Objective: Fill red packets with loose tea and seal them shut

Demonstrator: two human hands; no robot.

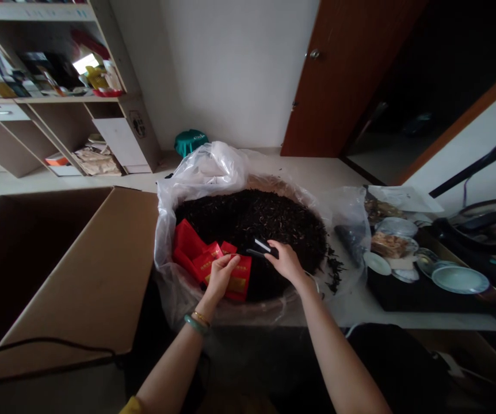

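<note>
While the right hand grips a small black hinged tool with a pale strip along its upper arm, the left hand is closed to a narrow pinch, seemingly on the top edge of the front red packet. The tool's two arms stand apart near that edge; whether they touch the packet, I cannot tell.

Other red packets lie overlapping beside and behind it, on dark loose leaves, probably dried tea, inside a clear plastic liner. The packets sit at the left side of the leaves, gold print showing on some.

As for progress, the handling of the front packet looks partway through: it is in the fingers, and the tool is open rather than clamped over it. Whether any packet is filled or closed is too small to make out. Plenty of leaves lie loose in the liner, and a few scattered leaves show near its right side.

An open cardboard box stands to the left; to the right are a shallow bowl and other dishes.
</note>
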